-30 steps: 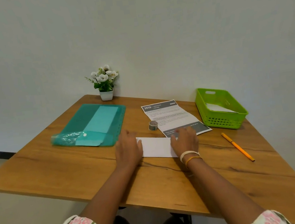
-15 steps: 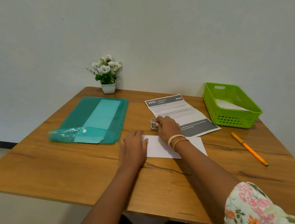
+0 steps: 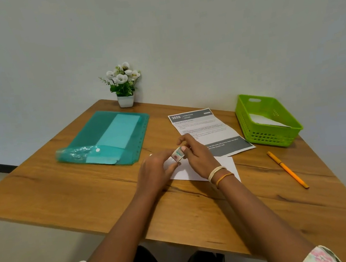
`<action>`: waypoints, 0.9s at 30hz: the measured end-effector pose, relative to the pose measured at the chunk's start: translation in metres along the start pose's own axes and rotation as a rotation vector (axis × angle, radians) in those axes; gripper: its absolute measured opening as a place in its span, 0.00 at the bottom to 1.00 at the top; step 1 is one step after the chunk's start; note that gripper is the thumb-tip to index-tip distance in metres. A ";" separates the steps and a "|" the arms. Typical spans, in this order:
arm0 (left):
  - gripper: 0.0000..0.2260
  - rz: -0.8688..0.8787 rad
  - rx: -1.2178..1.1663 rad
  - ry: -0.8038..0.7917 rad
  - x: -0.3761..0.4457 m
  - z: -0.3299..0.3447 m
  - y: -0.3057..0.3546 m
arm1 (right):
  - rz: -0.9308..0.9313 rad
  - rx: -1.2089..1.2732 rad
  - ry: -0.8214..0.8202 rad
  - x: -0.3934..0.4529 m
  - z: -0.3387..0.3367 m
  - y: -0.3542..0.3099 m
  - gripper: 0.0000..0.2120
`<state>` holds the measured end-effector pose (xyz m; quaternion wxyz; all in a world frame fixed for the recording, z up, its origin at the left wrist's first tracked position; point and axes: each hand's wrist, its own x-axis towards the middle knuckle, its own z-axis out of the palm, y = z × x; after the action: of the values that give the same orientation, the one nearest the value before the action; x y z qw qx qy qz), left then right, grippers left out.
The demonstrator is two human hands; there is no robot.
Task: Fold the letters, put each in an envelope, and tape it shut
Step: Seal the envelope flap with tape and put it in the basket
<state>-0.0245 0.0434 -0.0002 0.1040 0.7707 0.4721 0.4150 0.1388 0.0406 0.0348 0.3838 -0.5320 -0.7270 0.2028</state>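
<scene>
A small patterned tape roll is held just above the table between both hands. My right hand grips it from the far side, and the fingers of my left hand pinch its near side. Beneath the hands lies a white envelope, partly covered by them. Behind it a printed letter rests flat and unfolded on the wooden table.
A teal plastic folder holding pale sheets lies at the left. A small potted white flower stands at the back by the wall. A green basket with white paper inside sits at the right, an orange pen in front of it.
My right hand reached back to the tape roll beside the letter, picked it up and brought it over the envelope. My left hand lifted off the envelope and took hold of the roll too.
</scene>
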 end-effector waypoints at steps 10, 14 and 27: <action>0.16 -0.120 -0.108 0.060 -0.001 -0.003 -0.001 | -0.213 -0.088 0.299 -0.019 0.006 -0.001 0.13; 0.16 -0.116 -0.091 0.039 -0.001 -0.003 -0.002 | -0.261 -0.154 0.289 -0.019 0.003 -0.001 0.11; 0.13 -0.124 -0.043 -0.004 -0.001 -0.005 0.002 | -0.198 -0.153 0.227 -0.016 -0.007 0.002 0.07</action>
<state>-0.0266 0.0403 0.0035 0.1469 0.7385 0.5098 0.4161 0.1478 0.0256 0.0324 0.4400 -0.5050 -0.7411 0.0468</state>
